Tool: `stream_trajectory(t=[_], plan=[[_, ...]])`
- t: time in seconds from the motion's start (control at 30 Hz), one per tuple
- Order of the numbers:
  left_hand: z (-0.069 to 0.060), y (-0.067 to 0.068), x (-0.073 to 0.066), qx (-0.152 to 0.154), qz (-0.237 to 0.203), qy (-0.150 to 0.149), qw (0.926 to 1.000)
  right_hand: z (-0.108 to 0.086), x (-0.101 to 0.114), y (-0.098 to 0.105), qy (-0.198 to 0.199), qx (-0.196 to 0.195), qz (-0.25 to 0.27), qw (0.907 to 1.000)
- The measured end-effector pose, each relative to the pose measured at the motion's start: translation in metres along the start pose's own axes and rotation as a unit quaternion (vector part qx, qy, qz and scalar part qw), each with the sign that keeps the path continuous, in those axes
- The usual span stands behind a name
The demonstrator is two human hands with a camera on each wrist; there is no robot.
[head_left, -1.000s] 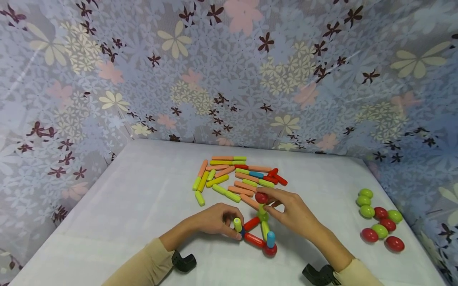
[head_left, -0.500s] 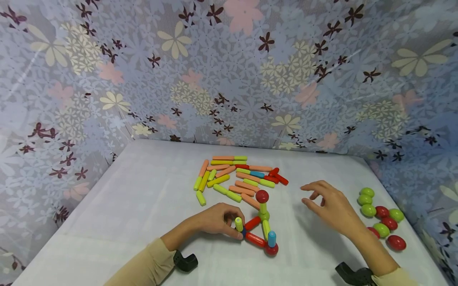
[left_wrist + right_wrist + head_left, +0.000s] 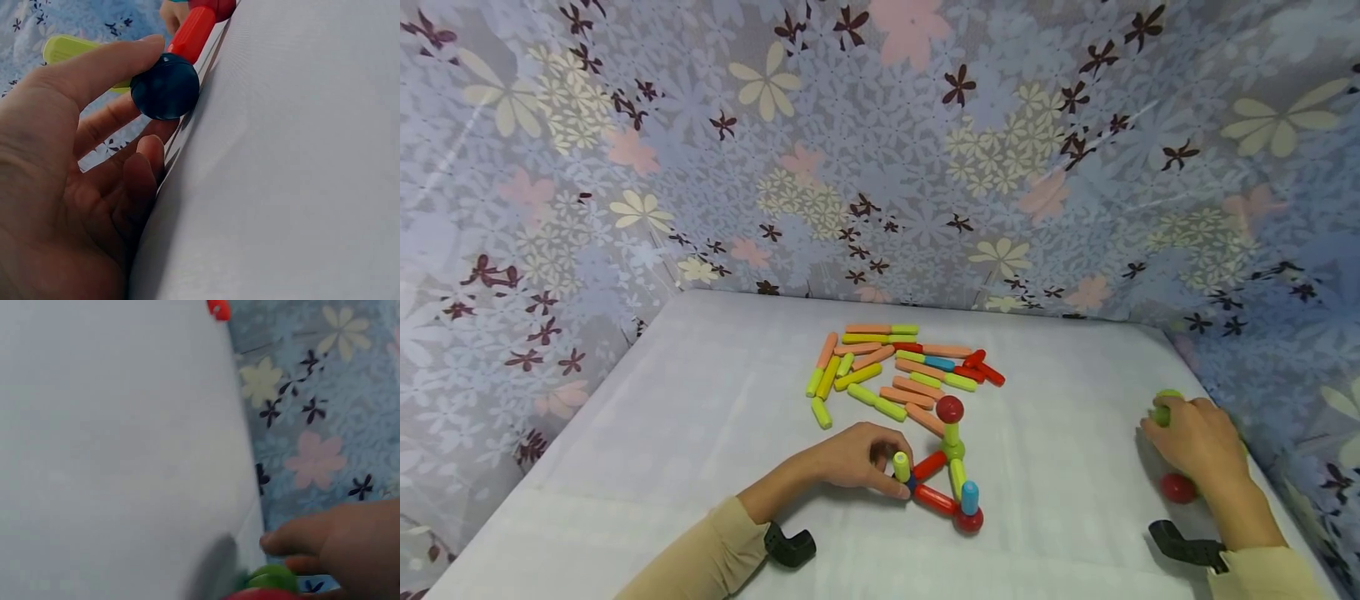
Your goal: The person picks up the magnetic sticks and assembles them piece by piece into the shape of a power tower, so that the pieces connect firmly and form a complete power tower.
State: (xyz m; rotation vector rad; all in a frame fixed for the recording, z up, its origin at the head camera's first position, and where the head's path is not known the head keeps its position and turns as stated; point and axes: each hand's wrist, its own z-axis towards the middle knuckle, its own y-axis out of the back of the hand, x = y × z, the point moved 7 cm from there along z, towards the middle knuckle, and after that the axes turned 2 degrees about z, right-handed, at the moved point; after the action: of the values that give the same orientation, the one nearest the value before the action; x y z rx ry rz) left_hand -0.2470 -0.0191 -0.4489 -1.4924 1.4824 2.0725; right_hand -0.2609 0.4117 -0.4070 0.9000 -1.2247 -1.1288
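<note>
A small construction of plastic rods and balls stands on the table in the head view. Its base is a triangle of two red rods (image 3: 936,500) and a yellow-green rod (image 3: 957,479). A red ball (image 3: 950,409) tops one upright rod; a blue rod (image 3: 970,497) stands on another corner. My left hand (image 3: 859,460) grips the dark blue ball (image 3: 165,86) at the left corner, thumb on one side, beside an upright yellow-green rod (image 3: 901,467). At far right, my right hand (image 3: 1206,446) reaches over loose balls, fingers by a green ball (image 3: 1161,415); the palm hides most others.
Behind the construction lie many loose rods, including orange rods (image 3: 912,392), yellow rods (image 3: 827,377) and red rods (image 3: 989,372). A red ball (image 3: 1178,488) lies below my right hand. Floral cloth (image 3: 880,150) rises behind the white table (image 3: 715,367).
My right hand has let go of the red ball, which stays atop the upright rod, and has moved right to the loose balls. The left hand has kept its place.
</note>
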Motion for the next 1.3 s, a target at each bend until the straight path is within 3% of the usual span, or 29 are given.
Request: stream_trajectory(t=[0.17,0.27,0.37,0.47,0.53,0.7,0.8,0.9,0.97,1.1,1.3], plan=[[0.0,0.002,-0.002,-0.003,-0.047,-0.035,0.9983,-0.002,-0.007,-0.004,-0.007,-0.021,0.001,0.9998],[-0.001,0.004,-0.001,-0.012,-0.07,-0.052,0.9961,-0.002,0.004,0.003,0.008,-0.049,0.022,0.9985],[-0.002,0.005,0.0,-0.019,-0.085,-0.054,0.9947,-0.004,0.034,0.018,0.038,-0.059,0.065,0.9955],[-0.003,0.005,-0.002,-0.023,-0.097,-0.05,0.9938,-0.012,0.086,0.034,0.095,-0.048,0.13,0.9858],[-0.004,0.005,-0.003,-0.024,-0.103,-0.049,0.9932,-0.02,0.128,0.043,0.146,-0.03,0.183,0.9718],[-0.004,0.005,-0.006,-0.024,-0.108,-0.051,0.9926,-0.05,0.227,0.049,0.272,0.02,0.297,0.9151],[-0.003,0.005,-0.007,-0.024,-0.105,-0.059,0.9924,-0.067,0.273,0.044,0.34,0.033,0.315,0.8857],[-0.002,0.004,-0.008,-0.02,-0.103,-0.066,0.9923,-0.079,0.303,0.032,0.391,0.039,0.3,0.8691],[-0.001,0.003,-0.008,-0.017,-0.099,-0.069,0.9926,-0.083,0.314,0.021,0.406,0.045,0.279,0.8689],[0.0,0.002,-0.007,-0.013,-0.092,-0.061,0.9938,-0.085,0.32,0.005,0.401,0.051,0.24,0.8827],[0.0,0.002,-0.005,-0.014,-0.091,-0.044,0.9947,-0.08,0.312,0.006,0.395,0.062,0.236,0.8857]])
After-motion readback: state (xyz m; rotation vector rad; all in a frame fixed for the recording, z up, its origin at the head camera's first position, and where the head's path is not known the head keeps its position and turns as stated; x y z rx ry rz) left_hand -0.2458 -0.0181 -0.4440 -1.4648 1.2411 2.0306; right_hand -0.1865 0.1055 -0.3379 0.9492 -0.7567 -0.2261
